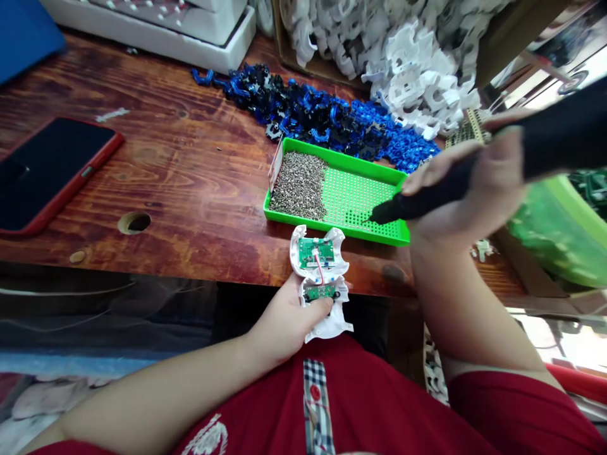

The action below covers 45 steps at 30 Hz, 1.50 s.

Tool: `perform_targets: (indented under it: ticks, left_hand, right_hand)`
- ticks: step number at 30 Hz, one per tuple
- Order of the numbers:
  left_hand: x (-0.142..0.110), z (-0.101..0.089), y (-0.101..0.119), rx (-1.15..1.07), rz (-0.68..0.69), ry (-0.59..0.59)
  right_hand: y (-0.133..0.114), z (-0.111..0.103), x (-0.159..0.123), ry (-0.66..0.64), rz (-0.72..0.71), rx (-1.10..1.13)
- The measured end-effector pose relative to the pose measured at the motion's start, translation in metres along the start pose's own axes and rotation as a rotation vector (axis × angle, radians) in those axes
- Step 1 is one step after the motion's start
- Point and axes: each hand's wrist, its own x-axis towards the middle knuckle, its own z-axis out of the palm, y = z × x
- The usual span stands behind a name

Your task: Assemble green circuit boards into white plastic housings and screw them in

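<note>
My left hand point(289, 309) grips an opened white plastic housing point(327, 325) at the table's front edge, thumb pressed over its lower half. Inside the two halves sit green circuit boards point(317, 254), joined by a thin red and white cable. My right hand point(474, 183) is closed around a black electric screwdriver point(441, 196). Its tip points down over the perforated floor of a green tray point(289, 219); whether it touches the tray I cannot tell. Many small metal screws point(301, 183) are heaped in the tray's left part.
Behind the tray lies a pile of blue and black plastic parts point(322, 117). White plastic shells point(412, 69) spill from a cardboard box at the back. A phone in a red case point(52, 170) lies left, near a hole in the table point(135, 222). Right stands a green container point(564, 227).
</note>
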Motion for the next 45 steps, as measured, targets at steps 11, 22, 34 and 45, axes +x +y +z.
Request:
perform_targets:
  ticks: [11, 22, 34, 45]
  left_hand:
    - [0.001, -0.002, 0.004, 0.038, -0.017, -0.053]
    - [0.004, -0.005, 0.002, 0.089, 0.029, -0.106]
    - [0.005, -0.006, -0.001, 0.051, 0.029, -0.126]
    - [0.005, -0.007, 0.001, 0.158, 0.049, -0.142]
  right_hand:
    - [0.055, 0.023, 0.011, -0.125, -0.138, 0.011]
    - [0.056, 0.024, 0.011, -0.159, -0.136, 0.080]
    - [0.051, 0.025, 0.010, -0.175, -0.083, 0.027]
    - [-0.008, 0.040, 0.003, 0.010, -0.051, 0.069]
